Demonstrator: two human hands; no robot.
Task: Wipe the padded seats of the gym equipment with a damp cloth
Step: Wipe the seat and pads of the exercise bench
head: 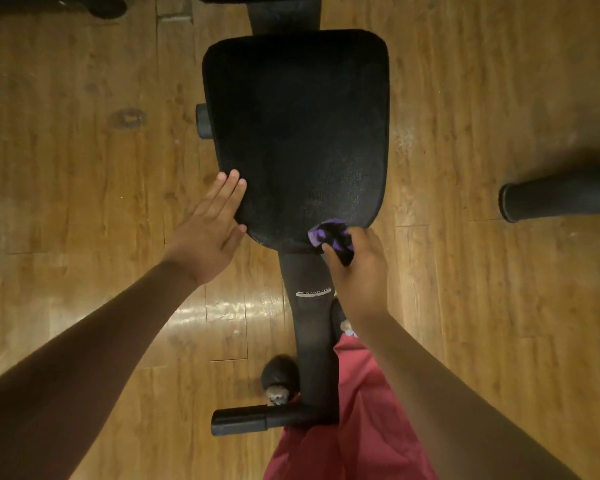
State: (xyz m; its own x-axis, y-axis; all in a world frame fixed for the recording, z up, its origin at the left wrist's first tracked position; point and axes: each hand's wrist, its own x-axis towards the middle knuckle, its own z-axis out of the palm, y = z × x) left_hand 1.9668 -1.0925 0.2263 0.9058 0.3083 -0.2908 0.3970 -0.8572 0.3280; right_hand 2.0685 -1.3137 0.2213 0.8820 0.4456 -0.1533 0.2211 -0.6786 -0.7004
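A black padded seat fills the middle of the view, seen from above. My left hand lies flat against the seat's near left edge, fingers straight. My right hand grips a bunched purple and black cloth and holds it against the seat's near right edge. Part of the cloth is hidden inside my fingers.
The seat stands on a black frame post with a warning label and a foot bar near me. A black foam roller juts in at the right. A knob sticks out left of the seat. Wooden floor lies all around.
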